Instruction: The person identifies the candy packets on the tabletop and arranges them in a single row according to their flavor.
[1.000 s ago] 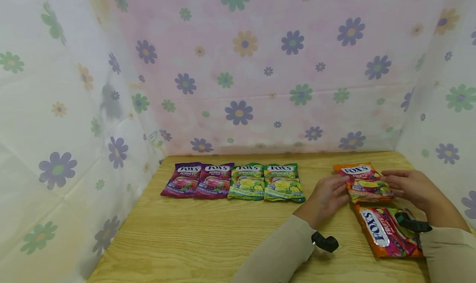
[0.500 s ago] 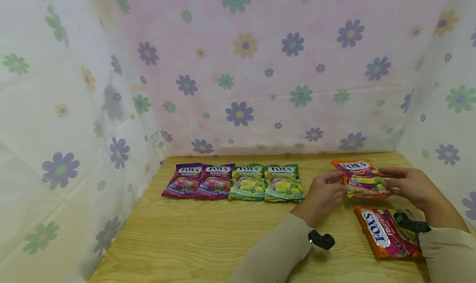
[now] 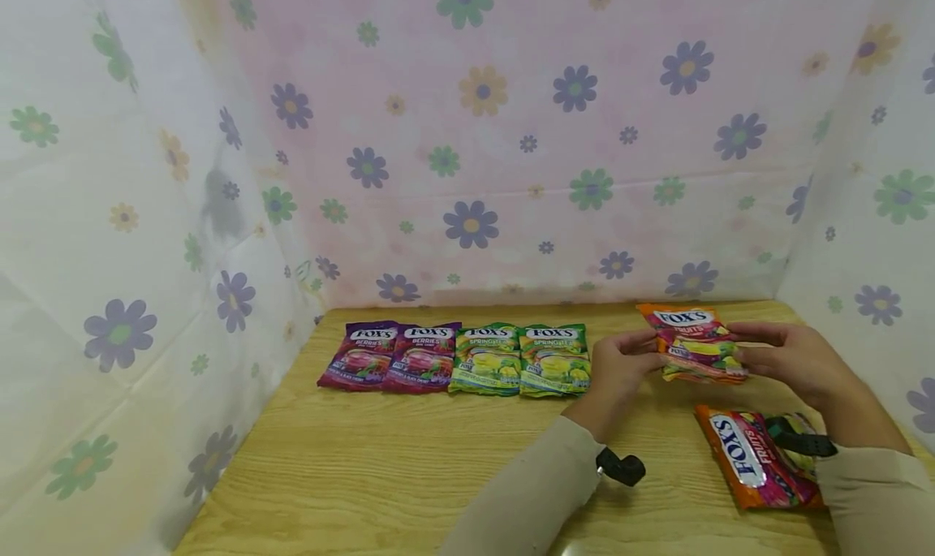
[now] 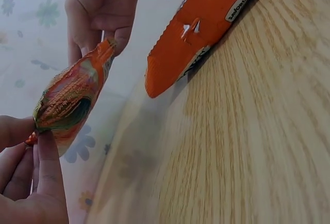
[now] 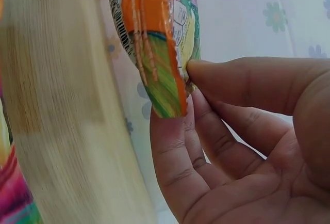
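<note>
An orange bag of fruit candy (image 3: 694, 341) is held between both hands, over the table's far right part. My left hand (image 3: 617, 373) pinches its left edge; in the left wrist view the thumb and fingers (image 4: 49, 167) grip one edge. My right hand (image 3: 799, 365) holds the opposite edge, and the right wrist view shows the thumb (image 5: 242, 79) and fingers pinching the bag (image 5: 160, 43). A second orange fruit candy bag (image 3: 752, 459) lies turned sideways on the table nearer the body, partly covered by the right wrist strap.
Two purple berry candy bags (image 3: 361, 357) and two green spring tea candy bags (image 3: 485, 361) stand in a row on the wooden table (image 3: 380, 467), left of the left hand. A flowered cloth (image 3: 511, 174) encloses the table's back and sides.
Both hands have moved left and slightly up with the orange candy bag, which has lifted off the table. The second orange bag and the row stay put.
</note>
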Demonstrator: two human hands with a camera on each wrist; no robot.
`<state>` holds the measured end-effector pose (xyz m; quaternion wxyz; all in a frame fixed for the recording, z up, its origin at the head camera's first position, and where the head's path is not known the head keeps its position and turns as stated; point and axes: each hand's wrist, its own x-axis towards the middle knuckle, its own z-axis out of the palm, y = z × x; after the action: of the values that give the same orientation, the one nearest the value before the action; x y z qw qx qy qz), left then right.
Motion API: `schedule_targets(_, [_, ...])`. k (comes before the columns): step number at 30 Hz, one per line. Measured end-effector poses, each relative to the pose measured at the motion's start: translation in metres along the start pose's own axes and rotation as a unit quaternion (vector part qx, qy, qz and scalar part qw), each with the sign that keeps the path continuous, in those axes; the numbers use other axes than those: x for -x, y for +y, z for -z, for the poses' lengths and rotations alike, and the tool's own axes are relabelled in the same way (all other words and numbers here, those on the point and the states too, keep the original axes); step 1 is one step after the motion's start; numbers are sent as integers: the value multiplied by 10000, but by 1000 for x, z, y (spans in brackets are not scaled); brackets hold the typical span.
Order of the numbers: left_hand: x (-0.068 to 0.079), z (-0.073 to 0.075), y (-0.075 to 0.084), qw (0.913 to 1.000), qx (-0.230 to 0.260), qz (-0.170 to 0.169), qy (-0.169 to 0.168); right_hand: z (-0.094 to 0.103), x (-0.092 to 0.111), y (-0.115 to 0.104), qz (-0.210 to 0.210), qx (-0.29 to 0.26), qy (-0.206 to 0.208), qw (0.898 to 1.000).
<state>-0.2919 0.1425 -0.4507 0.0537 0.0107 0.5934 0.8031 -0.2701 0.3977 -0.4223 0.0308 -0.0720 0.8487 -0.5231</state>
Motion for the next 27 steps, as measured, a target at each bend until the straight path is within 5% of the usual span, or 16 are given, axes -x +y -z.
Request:
schedule_targets(10, [-4, 16, 7, 9988, -474, -72, 111, -12, -3, -11, 236, -338, 56, 9991])
schedule_targets(27, [-7, 50, 17, 9891, -1404, -435, -79, -41, -12, -21, 71, -14, 52, 10000])
